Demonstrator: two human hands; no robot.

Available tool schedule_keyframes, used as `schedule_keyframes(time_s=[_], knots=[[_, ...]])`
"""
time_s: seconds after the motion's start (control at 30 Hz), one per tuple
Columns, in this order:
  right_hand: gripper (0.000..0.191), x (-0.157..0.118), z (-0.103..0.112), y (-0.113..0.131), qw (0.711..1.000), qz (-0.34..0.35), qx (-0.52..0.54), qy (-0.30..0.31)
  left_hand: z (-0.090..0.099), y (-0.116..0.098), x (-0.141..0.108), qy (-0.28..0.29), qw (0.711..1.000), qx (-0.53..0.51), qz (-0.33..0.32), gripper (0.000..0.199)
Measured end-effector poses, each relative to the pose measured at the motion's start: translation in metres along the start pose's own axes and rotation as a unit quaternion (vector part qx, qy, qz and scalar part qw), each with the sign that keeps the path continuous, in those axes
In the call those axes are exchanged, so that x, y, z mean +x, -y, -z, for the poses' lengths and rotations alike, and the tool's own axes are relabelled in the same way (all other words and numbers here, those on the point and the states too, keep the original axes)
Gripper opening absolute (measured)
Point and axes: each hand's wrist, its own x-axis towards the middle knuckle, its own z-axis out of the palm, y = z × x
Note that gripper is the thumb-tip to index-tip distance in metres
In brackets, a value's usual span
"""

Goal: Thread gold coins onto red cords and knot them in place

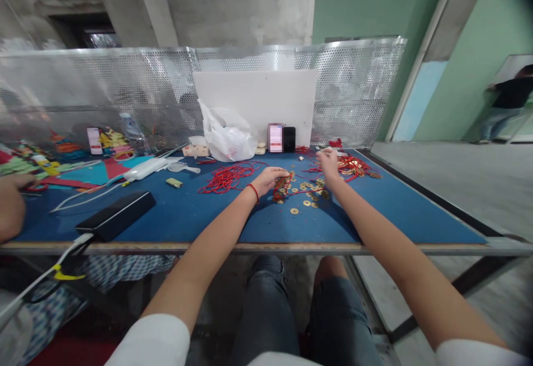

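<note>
My left hand (270, 179), with a red cord bracelet at its wrist, is closed on a bunch of brass coins strung with red cord (282, 187). The bunch hangs just above the blue tabletop. From it a length of red cord runs right, towards my right wrist. My right hand (329, 165) is raised near the red and gold heap, fingers bent together; what they hold, if anything, is too small to make out. Loose round brass coins (307, 203) with holes lie between and below my hands.
A tangle of red cord (229, 177) lies left of my hands, and a heap of corded coins (358, 167) to the right. Behind stand a white plastic bag (229, 135) and a phone (275, 138). A black box (119, 216) and another person's arm (10, 210) are at left.
</note>
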Motion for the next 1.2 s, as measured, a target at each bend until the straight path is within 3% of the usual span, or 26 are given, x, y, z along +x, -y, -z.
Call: schedule_keyframes(time_s=[0.07, 0.13, 0.2, 0.3, 0.4, 0.6, 0.73, 0.9, 1.0, 1.2], knots=[[0.028, -0.018, -0.012, 0.003, 0.979, 0.072, -0.026, 0.191, 0.001, 0.003, 0.001, -0.002, 1.0, 0.01, -0.007, 0.011], [0.035, -0.033, -0.021, 0.005, 0.921, 0.108, -0.057, 0.369, 0.003, 0.005, 0.003, -0.005, 1.0, 0.014, -0.016, 0.012], [0.033, -0.041, -0.025, 0.006, 0.87, 0.122, -0.097, 0.468, 0.005, 0.007, 0.005, -0.014, 1.0, 0.017, -0.02, 0.011], [0.032, -0.041, -0.019, 0.006, 0.832, 0.09, -0.139, 0.529, 0.008, 0.008, 0.008, -0.023, 0.999, 0.026, -0.017, 0.011], [0.038, -0.034, -0.009, 0.008, 0.838, 0.069, -0.14, 0.523, 0.008, 0.007, 0.008, -0.029, 0.999, 0.02, -0.017, 0.009], [0.039, -0.028, -0.002, 0.018, 0.892, 0.029, -0.07, 0.446, 0.003, -0.004, -0.001, 0.002, 0.999, -0.032, -0.026, 0.01], [0.04, -0.034, -0.004, 0.024, 0.917, 0.059, -0.039, 0.391, 0.0, -0.01, -0.004, 0.011, 0.997, -0.077, -0.002, 0.008], [0.044, -0.04, -0.01, 0.03, 0.892, 0.138, -0.098, 0.419, -0.001, -0.005, -0.003, 0.09, 0.995, -0.04, 0.007, 0.02], [0.044, -0.039, -0.012, 0.029, 0.885, 0.161, -0.119, 0.421, 0.0, -0.001, -0.003, 0.085, 0.996, -0.004, -0.017, 0.026], [0.04, -0.032, -0.007, 0.027, 0.897, 0.169, -0.118, 0.391, 0.002, -0.004, -0.004, 0.082, 0.996, -0.007, -0.037, 0.029]])
